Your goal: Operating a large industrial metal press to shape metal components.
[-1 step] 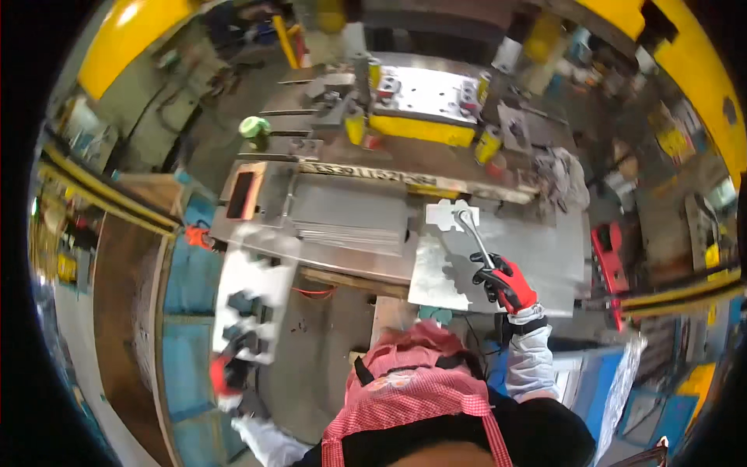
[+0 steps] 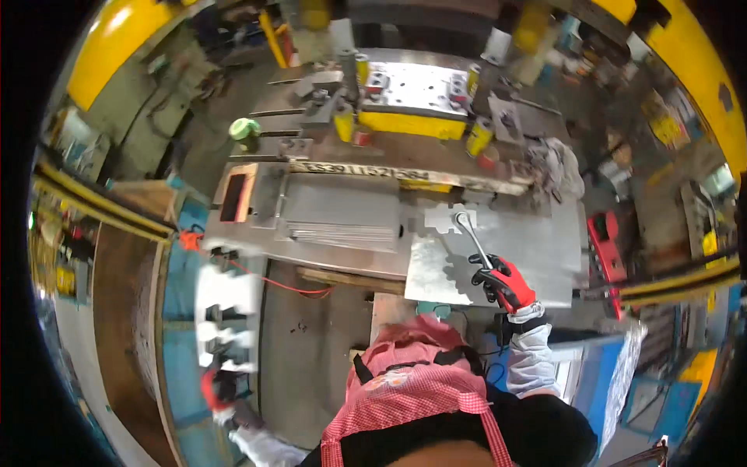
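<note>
My left hand (image 2: 222,389), in a red and black glove, is at the lower left. It is closed on the near end of a shiny metal sheet with cut-outs (image 2: 243,292), held off the left end of the table. My right hand (image 2: 504,285), gloved alike, is closed round the handle of a wrench-shaped metal tool (image 2: 476,243). The tool's round head rests over a pale notched patch (image 2: 440,219); whether that is a loose piece or a reflection I cannot tell. Beneath lies a flat shiny metal sheet (image 2: 537,265) on the right of the table.
A stack of grey sheets (image 2: 342,204) lies mid-table, with a dark flat rectangle (image 2: 236,196) left of it. Behind stands a press die (image 2: 412,124) with yellow parts. A grey rag (image 2: 559,170) lies back right, a red tool (image 2: 605,249) further right. Blue bins (image 2: 180,292) stand left.
My left hand has carried the cut-out metal sheet further left and slightly nearer, uncovering the orange cord by the table edge. My right hand and its tool have hardly moved.
</note>
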Demonstrator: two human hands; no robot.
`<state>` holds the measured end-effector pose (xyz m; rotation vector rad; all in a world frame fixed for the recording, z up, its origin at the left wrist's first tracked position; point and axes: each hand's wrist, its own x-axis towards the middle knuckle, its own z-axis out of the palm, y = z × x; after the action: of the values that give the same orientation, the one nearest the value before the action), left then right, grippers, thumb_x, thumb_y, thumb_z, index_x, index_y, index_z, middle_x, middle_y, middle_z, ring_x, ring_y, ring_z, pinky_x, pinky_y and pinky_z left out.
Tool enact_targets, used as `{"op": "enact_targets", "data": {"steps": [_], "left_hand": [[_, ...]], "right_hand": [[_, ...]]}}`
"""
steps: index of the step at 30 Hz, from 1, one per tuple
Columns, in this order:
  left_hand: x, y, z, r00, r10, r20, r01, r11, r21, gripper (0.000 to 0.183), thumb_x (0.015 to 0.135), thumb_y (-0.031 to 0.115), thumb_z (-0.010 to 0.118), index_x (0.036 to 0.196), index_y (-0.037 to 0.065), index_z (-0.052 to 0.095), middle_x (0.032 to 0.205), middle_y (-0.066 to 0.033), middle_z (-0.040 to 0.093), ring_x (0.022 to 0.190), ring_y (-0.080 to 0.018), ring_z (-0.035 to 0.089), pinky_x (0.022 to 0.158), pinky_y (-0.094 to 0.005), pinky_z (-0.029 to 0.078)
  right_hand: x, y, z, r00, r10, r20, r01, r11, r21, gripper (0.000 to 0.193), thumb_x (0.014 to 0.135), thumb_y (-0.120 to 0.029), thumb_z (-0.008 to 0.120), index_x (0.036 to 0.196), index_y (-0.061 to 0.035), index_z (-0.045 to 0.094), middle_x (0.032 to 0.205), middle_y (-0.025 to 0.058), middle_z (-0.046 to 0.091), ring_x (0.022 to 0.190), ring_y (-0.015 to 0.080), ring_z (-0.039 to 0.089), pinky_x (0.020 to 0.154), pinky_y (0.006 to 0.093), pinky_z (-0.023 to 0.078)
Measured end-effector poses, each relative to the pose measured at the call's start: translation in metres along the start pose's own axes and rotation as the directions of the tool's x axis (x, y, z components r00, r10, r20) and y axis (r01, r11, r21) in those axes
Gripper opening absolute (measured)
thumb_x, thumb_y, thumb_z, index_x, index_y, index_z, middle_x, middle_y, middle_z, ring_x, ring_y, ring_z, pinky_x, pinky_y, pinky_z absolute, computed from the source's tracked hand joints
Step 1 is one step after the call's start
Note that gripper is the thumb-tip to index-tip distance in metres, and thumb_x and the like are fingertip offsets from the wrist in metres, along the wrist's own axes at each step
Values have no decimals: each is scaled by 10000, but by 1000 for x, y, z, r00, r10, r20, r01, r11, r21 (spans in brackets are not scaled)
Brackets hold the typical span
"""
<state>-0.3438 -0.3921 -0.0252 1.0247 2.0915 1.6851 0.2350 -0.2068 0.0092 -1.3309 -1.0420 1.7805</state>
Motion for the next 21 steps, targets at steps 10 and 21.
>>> {"op": "enact_targets", "data": {"steps": [10,21], "left_hand": [[151,19,-9,981,-143,-133,68,887,-457,225,883,234,468,932,67,610,843,-58,612,751,-156,579,714,-286,463],[3,-67,137,853,-418,312,519,742,-424,338,868,284,531,994,-17,620,858,-92,640,740,-169,608,652,-322,512]], "right_hand": [[40,38,-84,986,21,-167,-49,986,-162,345,864,-297,554,1135,-84,543,799,16,618,539,68,485,469,229,409],[33,23,-42,997,-57,-45,57,998,1,382,835,-198,556,1187,-57,512,757,57,622,477,67,468,423,213,374]]}}
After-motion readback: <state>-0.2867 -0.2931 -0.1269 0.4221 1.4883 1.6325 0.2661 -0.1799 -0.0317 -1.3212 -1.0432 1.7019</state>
